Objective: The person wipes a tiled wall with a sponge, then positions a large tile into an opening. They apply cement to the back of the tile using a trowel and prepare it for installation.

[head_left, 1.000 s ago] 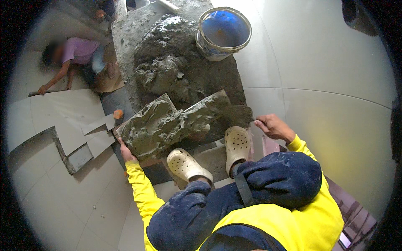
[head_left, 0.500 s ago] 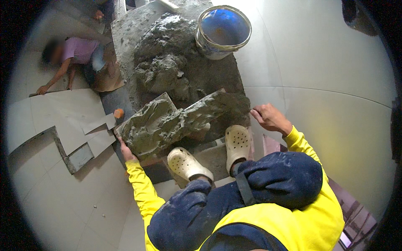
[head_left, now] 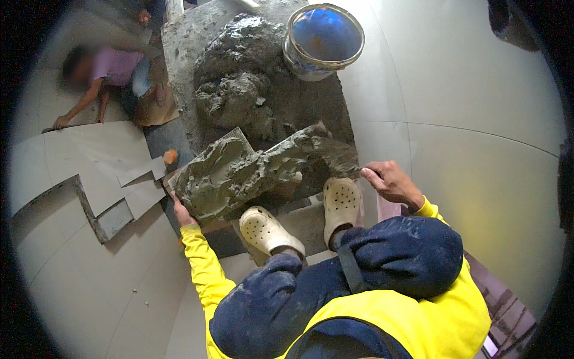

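A flat tile piece with a stepped edge (head_left: pixel 221 173), thickly coated in wet grey mortar, lies tilted in front of my feet. My left hand (head_left: pixel 183 212) grips its left edge, the fingers partly hidden behind it. At the right end of the piece, my right hand (head_left: pixel 391 182) is closed around what looks like a trowel (head_left: pixel 341 158). Its blade is caked in mortar and rests against the coated face; its handle is hidden in my fist. Beyond the tile, a heap of mortar (head_left: pixel 236 93) sits on a grimy board (head_left: pixel 179 45).
A bucket (head_left: pixel 293 63), blue inside, stands on the board's far right. My cream clogs (head_left: pixel 342 200) are just behind the tile. To the left lie large pale tiles with a zigzag gap (head_left: pixel 81 194) and an orange-topped object (head_left: pixel 170 157). A co-worker (head_left: pixel 113 72) crouches at far left.
My right hand has moved slightly nearer to me, and the trowel's blade has turned with it. My left hand keeps its hold on the tile. The view has shifted a little.
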A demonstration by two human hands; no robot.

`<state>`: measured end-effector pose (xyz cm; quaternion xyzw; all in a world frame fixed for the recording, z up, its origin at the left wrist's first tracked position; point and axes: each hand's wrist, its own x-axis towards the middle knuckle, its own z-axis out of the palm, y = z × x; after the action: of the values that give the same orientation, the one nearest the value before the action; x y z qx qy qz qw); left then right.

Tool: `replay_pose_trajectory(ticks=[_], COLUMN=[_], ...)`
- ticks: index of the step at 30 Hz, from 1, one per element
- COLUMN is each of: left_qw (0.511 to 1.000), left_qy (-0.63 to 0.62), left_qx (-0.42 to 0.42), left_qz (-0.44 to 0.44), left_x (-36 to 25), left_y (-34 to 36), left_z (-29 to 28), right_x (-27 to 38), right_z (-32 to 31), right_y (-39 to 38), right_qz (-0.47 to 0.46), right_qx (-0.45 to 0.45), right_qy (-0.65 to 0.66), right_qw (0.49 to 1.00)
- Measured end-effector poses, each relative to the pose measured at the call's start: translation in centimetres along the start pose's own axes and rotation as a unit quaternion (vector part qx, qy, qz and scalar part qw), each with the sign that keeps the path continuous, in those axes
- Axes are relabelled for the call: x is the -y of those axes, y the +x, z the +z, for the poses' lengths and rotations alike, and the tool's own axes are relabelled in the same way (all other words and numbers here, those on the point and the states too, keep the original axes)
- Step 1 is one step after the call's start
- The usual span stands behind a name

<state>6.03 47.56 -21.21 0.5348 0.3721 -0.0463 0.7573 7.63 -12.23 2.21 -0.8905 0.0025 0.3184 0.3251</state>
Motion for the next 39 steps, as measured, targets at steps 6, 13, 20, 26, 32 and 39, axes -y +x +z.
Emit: replay_pose_trajectory(ticks=[6, 13, 20, 26, 32, 39], left_qw=[0.999, 0.999, 0.998, 0.999, 1.000, 0.961], left_qy=[-0.009, -0.010, 0.010, 0.010, -0.019, 0.144], left_qx=[-0.027, -0.041, -0.060, -0.030, -0.021, -0.091], left_qz=[-0.028, -0.008, -0.012, 0.030, -0.012, 0.219], left_x=[-0.1, 0.0, -1.2, -1.1, -1.3, 1.2], left_y=[-0.4, 0.3, -0.9, -0.5, -0.6, 1.2], left_z=[2.8, 0.9, 3.7, 2.4, 2.5, -1.5], right_x=[0.0, 3.5, 4.5, 5.7, 3.3, -0.1], right_z=[1.1, -3.9, -0.6, 1.0, 2.7, 2.2], right_y=[1.9, 1.8, 12.6, 20.2, 23.8, 27.4], right_qz=[-0.024, -0.044, -0.194, -0.220, -0.289, -0.241], right_qx=[0.097, 0.048, -0.183, -0.234, -0.154, -0.011], right_qy=[-0.031, -0.050, -0.385, -0.526, -0.517, -0.234], right_qw=[0.995, 0.997, 0.884, 0.788, 0.791, 0.942])
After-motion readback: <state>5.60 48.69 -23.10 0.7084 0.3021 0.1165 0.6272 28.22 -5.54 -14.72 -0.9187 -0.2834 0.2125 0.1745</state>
